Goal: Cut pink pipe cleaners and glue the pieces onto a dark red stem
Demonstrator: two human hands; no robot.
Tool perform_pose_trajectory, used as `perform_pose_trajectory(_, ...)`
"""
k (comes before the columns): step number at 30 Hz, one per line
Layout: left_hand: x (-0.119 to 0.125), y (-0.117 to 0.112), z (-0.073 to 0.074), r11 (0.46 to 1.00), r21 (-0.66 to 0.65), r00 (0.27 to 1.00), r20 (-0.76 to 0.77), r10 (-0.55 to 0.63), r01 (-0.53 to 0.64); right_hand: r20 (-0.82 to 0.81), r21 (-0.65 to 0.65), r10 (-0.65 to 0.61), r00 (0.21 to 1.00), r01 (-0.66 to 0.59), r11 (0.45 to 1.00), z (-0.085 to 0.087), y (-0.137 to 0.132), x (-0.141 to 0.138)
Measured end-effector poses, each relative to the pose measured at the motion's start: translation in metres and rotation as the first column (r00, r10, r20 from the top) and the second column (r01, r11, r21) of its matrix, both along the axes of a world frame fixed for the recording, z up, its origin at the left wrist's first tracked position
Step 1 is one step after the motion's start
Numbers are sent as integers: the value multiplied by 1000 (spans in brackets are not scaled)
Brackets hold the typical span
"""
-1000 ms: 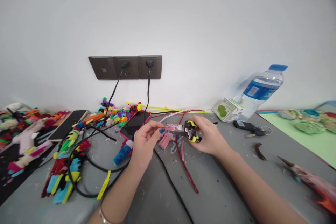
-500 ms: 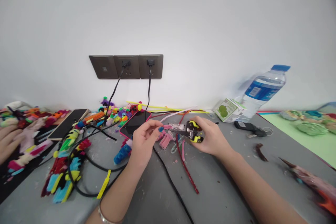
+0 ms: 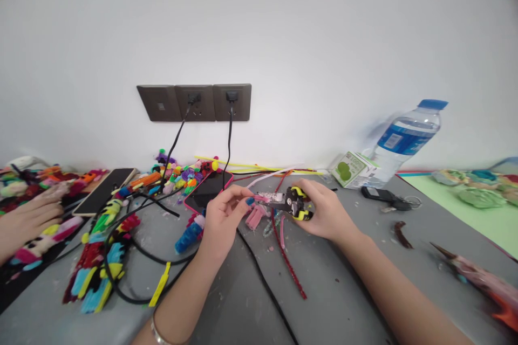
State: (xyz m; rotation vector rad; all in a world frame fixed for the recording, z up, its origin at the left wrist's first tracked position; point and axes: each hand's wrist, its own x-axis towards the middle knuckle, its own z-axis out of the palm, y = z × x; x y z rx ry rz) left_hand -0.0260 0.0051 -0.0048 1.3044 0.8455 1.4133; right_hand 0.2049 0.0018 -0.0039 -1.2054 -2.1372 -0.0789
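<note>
My left hand (image 3: 226, 213) pinches a short pink piece of pipe cleaner (image 3: 259, 198) between thumb and forefinger. My right hand (image 3: 324, 210) is wrapped round the black and yellow handles of wire strippers (image 3: 289, 203). Their jaws point left and meet the pink piece; whether they bite into it I cannot tell. Just below the jaws lie pink fuzzy pieces (image 3: 254, 217) on the grey table. A long red glittery pipe cleaner (image 3: 291, 267) runs towards me under the tool. Close to my left wrist is a blue fuzzy piece (image 3: 188, 237).
Black cables (image 3: 263, 275) cross the table from wall sockets (image 3: 194, 102). A phone (image 3: 204, 191) and colourful pipe-cleaner figures (image 3: 101, 253) lie left. Another person's hand (image 3: 36, 221) is far left. A water bottle (image 3: 408, 137), small box (image 3: 352, 168) and keys (image 3: 400, 202) stand or lie right.
The other person's hand has moved right and forward over the figures at far left. The pink piece and tool jaws shifted very slightly; my hands stay nearly in place.
</note>
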Motion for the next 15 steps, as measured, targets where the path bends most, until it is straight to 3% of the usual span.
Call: perform_pose_trajectory(15,0,0,-2,999,-42,998,64,6,-4,-4,22,-1,1000,1,1000,-1,0,1)
